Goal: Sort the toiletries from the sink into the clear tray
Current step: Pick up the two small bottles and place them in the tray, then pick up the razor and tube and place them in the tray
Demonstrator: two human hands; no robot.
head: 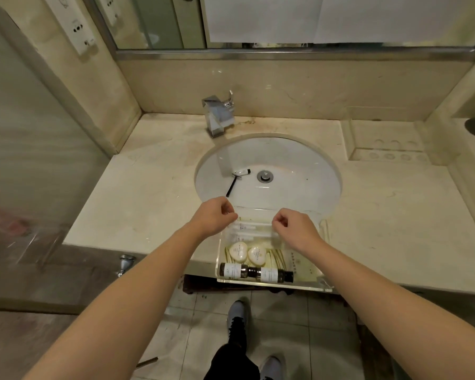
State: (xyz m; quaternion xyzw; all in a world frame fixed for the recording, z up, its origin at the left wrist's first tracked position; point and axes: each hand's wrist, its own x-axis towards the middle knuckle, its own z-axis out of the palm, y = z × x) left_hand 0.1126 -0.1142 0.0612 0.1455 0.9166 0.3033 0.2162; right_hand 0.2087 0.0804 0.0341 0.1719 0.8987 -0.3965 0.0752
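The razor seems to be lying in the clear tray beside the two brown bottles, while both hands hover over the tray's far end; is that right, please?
Not quite. The head view shows the razor lying in the sink, left of the drain, not in the tray. The two brown bottles are in the tray, and both hands do hover over its far end.

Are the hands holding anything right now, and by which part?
Cannot tell. Both hands, left and right, hover with curled fingers over the clear tray; any pinched item is not visible.
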